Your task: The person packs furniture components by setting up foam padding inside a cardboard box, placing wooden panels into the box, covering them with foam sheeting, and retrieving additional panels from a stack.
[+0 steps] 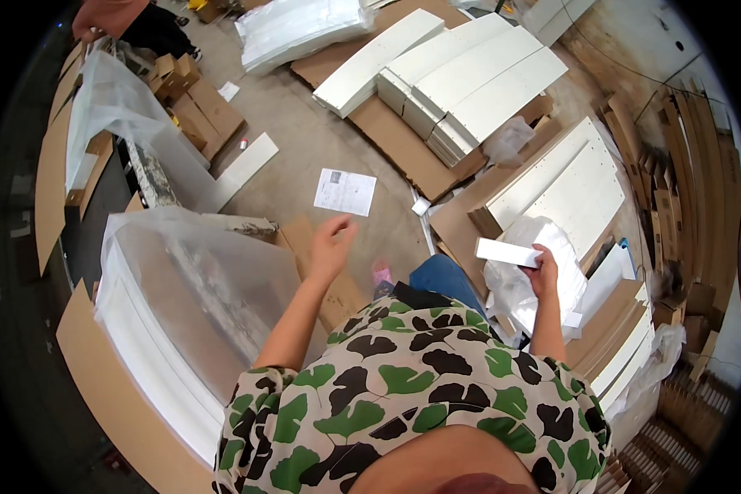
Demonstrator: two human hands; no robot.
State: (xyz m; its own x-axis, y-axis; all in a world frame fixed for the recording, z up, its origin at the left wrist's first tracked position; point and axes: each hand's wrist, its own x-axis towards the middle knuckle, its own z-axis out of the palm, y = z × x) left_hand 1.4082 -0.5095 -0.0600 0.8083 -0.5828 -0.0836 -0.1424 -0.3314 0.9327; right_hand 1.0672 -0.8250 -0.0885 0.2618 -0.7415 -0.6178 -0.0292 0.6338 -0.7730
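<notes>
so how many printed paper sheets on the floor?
1: a white printed sheet on the concrete, just beyond the open left hand. Others may be hidden under cardboard or plastic.

The floor is bare grey concrete. A printed sheet lies flat on it near the middle, with a narrow white board to its left. Flattened cardboard spreads across the upper part and carries a stack of long white panels. Small brown boxes sit at upper left. On the right, more white panels rest on cardboard, and cardboard strips lie along the right edge.
</notes>
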